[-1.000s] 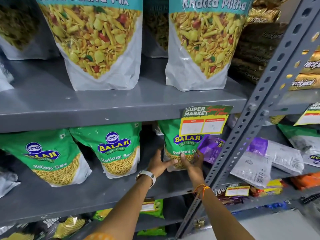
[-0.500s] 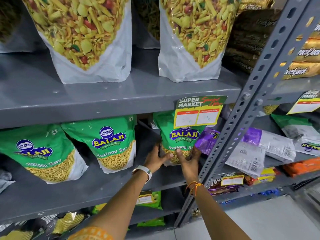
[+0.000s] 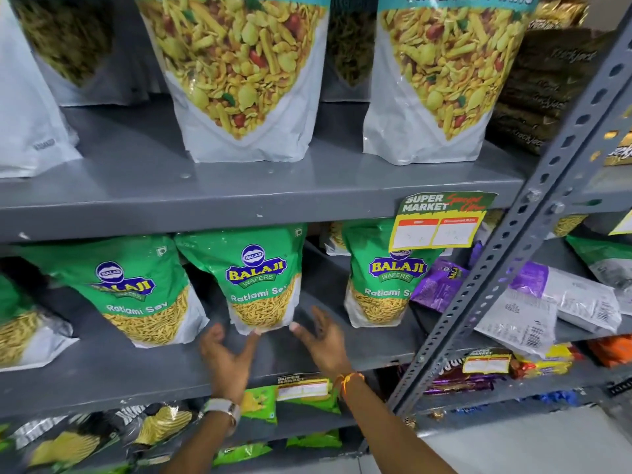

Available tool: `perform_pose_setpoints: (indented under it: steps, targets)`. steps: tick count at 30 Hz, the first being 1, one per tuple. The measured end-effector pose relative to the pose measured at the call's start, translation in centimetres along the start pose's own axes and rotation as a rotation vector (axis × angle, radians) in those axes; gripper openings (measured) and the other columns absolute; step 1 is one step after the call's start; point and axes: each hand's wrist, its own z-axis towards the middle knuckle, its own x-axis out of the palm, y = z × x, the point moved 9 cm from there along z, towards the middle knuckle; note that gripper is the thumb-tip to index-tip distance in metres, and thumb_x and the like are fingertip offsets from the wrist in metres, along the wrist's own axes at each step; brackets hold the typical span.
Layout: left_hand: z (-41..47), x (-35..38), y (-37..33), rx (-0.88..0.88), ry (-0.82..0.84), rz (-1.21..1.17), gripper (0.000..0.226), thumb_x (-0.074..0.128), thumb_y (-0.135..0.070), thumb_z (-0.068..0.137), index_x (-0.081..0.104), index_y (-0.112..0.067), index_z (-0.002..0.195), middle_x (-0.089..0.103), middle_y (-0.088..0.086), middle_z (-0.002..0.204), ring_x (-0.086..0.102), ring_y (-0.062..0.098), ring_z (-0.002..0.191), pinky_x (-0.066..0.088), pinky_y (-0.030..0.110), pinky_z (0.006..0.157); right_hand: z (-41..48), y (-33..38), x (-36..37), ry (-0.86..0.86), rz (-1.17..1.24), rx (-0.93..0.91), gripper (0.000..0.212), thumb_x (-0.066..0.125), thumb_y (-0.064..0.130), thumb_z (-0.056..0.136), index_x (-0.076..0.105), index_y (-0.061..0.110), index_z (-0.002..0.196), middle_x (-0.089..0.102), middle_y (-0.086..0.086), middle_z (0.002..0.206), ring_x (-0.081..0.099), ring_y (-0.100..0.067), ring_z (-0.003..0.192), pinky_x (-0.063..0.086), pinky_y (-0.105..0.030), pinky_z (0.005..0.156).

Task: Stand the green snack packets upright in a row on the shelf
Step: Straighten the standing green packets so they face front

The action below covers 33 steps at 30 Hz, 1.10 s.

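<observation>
Flanking green packet (image 3: 254,289), splayed hands (image 3: 225,357)

Green packets (image 3: 254,278): "BALAJI WAFERS Ratlami Sev"; shelf tag (image 3: 441,218): "SUPER MARKET" (prices unreadable).

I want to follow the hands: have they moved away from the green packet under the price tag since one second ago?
Yes. Both the left hand and right hand have shifted leftward from the price tag packet to the middle packet, open at its base.
</observation>
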Motion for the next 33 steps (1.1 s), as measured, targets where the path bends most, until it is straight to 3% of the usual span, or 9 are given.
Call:
perform_pose_setpoints:
  steps: [3,4,6,8,12,14,20,28,33]
  targets:
    - [3.1,0.4,0.4,-0.004,0.223,0.113,0.115,0.071,-0.065,0.056,0.026,-0.003,0.141,0.028,0.016,0.151,0.028,0.031,0.139,0.027,0.047,0.114,2.0,1.1,2.0,0.047,0.018,-0.02,0.077,0.074,0.016,0.074,0.031,0.009,0.138,0.043,-0.001,0.133,0.036,-0.008,0.122,0.036,-0.019,0.099]
    - [3.7,0.9,0.3,-0.002,0.3,0.12,0.117,0.071,-0.064,0.058,0.02,-0.006,0.145,0.023,0.012,0.154,0.024,0.026,0.141,0.023,0.043,0.116,2.5,1.6,2.3,0.065,0.015,-0.04,0.077,0.074,0.014,0.074,0.031,0.011,0.137,0.043,0.003,0.13,0.038,-0.007,0.12,0.038,-0.012,0.093]
    - [4.6,2.3,0.3,-0.008,0.455,0.11,0.102,0.077,-0.044,0.066,0.022,-0.012,0.145,0.031,0.007,0.152,0.029,0.023,0.14,0.027,0.039,0.113,3.5,2.2,3.2,0.117,0.024,-0.073,0.072,0.076,0.016,0.072,0.037,0.02,0.133,0.05,0.004,0.128,0.047,-0.011,0.117,0.046,-0.011,0.088]
    - [5.4,3.0,0.8,0.007,0.536,0.135,0.092,0.076,-0.055,0.062,0.037,-0.019,0.138,0.05,0.003,0.14,0.045,0.02,0.13,0.037,0.037,0.107,4.2,1.9,3.8,0.124,0.037,-0.076,0.064,0.076,0.018,0.071,0.043,0.028,0.125,0.055,0.0,0.127,0.051,-0.016,0.117,0.048,-0.023,0.092]
    - [6.1,3.2,1.2,0.016,0.526,0.094,0.06,0.076,-0.035,0.072,0.048,-0.022,0.124,0.062,-0.001,0.125,0.056,0.014,0.114,0.04,0.027,0.093,4.6,1.9,3.6,0.07,0.063,-0.053,0.046,0.072,0.002,0.073,0.051,0.016,0.111,0.058,-0.001,0.114,0.054,-0.018,0.109,0.047,-0.005,0.077]
    - [6.0,3.6,1.2,0.01,0.532,0.073,0.055,0.076,-0.031,0.073,0.051,-0.023,0.12,0.064,0.0,0.121,0.058,0.014,0.111,0.042,0.028,0.092,4.5,1.6,3.2,0.038,0.068,-0.023,0.044,0.073,0.003,0.072,0.052,0.014,0.108,0.059,-0.003,0.112,0.054,-0.023,0.112,0.047,-0.02,0.086]
    - [5.1,4.4,1.1,-0.054,0.585,0.075,0.065,0.076,-0.048,0.06,0.055,-0.019,0.115,0.068,0.001,0.116,0.063,0.017,0.107,0.05,0.037,0.094,3.5,1.8,1.3,-0.036,0.002,-0.041,0.043,0.075,0.008,0.072,0.054,0.006,0.109,0.061,-0.006,0.107,0.057,-0.023,0.107,0.048,-0.019,0.075]
    - [3.5,4.4,0.7,-0.046,0.621,0.051,0.077,0.073,-0.058,0.053,0.052,-0.019,0.117,0.065,0.005,0.122,0.062,0.019,0.11,0.049,0.045,0.098,2.0,1.4,0.2,-0.067,-0.082,-0.029,0.041,0.076,0.011,0.071,0.054,-0.004,0.102,0.062,-0.028,0.112,0.055,-0.043,0.11,0.049,-0.049,0.084]
    - [3.1,4.4,0.9,-0.042,0.631,0.065,0.069,0.072,-0.057,0.054,0.052,-0.027,0.113,0.065,0.002,0.12,0.061,0.018,0.111,0.048,0.046,0.099,1.5,1.3,0.0,-0.089,-0.072,-0.029,0.04,0.074,0.008,0.072,0.052,-0.008,0.102,0.061,-0.028,0.114,0.055,-0.041,0.11,0.042,-0.005,0.055]
